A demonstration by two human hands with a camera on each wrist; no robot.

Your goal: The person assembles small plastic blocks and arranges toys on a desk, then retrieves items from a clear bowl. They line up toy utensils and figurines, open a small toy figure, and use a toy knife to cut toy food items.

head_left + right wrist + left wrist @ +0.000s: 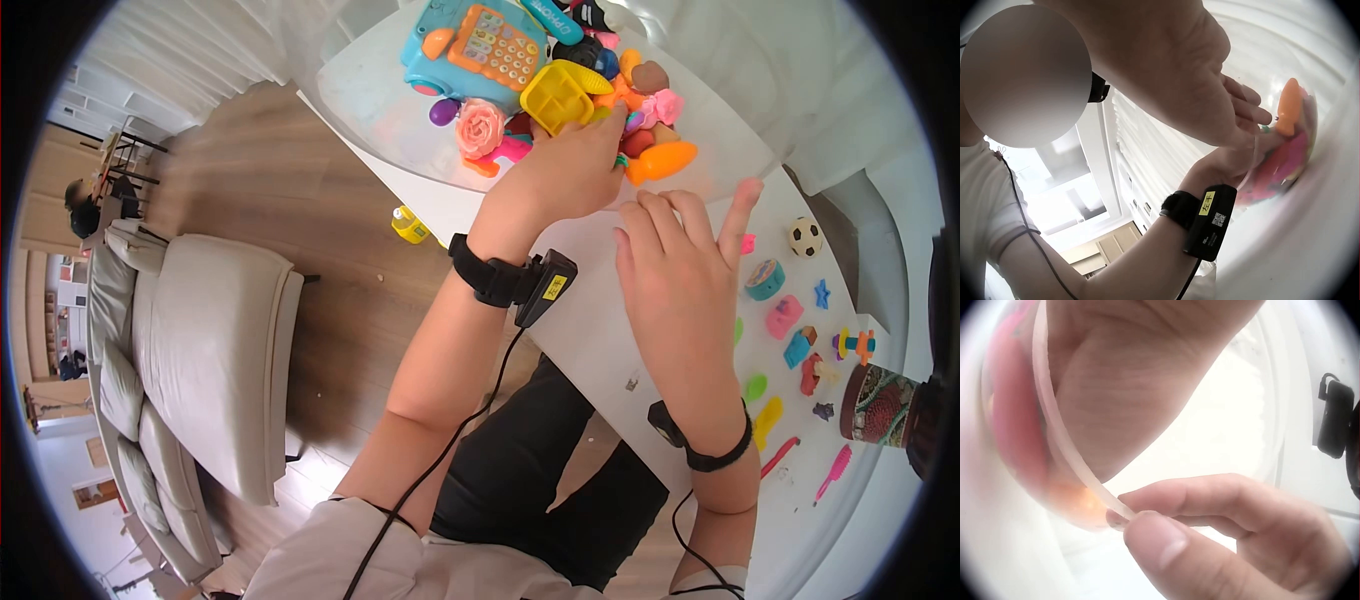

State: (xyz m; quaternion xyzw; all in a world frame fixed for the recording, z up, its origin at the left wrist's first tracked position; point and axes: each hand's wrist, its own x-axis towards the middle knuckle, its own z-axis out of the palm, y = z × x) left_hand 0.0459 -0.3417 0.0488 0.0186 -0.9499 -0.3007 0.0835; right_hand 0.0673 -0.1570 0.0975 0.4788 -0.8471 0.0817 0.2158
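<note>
My left hand point(570, 170) reaches over the rim into a clear tub point(380, 150) of toys, its fingertips partly hidden in the pile. It is nearest to a yellow toy tray point(557, 97) and an orange toy carrot point(660, 162); I cannot tell whether it grips anything. Beside it, my right hand point(690, 290) pinches the tub's rim point(1072, 456) between thumb and finger, as the left wrist view shows. A pink rose-shaped toy point(480, 128), a purple ball point(444, 112) and a blue toy with an orange keypad point(495, 48) lie in the tub too.
Small toys lie spread on the white table point(590, 280), among them a soccer ball point(804, 237), a pink comb point(833, 472) and a yellow piece point(767, 422). A patterned cup point(878, 405) stands at the right. A yellow toy point(408, 225) shows past the table's left edge.
</note>
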